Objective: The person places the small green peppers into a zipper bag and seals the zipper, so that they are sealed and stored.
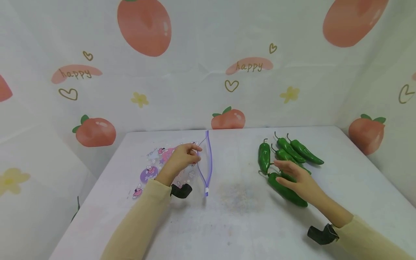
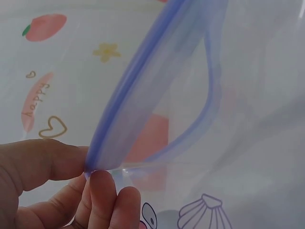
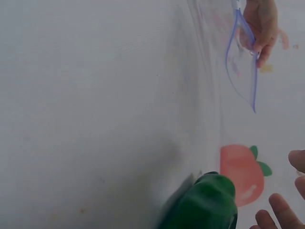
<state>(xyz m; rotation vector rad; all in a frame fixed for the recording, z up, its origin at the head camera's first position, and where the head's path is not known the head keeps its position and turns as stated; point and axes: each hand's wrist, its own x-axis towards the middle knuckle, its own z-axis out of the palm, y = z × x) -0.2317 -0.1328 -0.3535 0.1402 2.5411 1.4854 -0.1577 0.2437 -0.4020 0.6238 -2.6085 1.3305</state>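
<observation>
Backdrop [image 1: 195, 90], printed with peaches and "happy" lettering, is hanging behind the counter [image 1: 240, 231]. Clear printed bag [image 1: 186, 175] is occupying the counter's left side, its purple-edged mouth gaping rightward. Left hand [image 1: 182, 157] is gripping the bag's purple edge, thumb and fingers clamped on it. Right hand [image 1: 297, 180] is hovering at the green peppers [image 1: 287, 189], fingers spread apart; any contact is not showing clearly. The peppers are lying grouped on the counter's right side. White slider [image 1: 206, 190] is sitting at the mouth's near end.
</observation>
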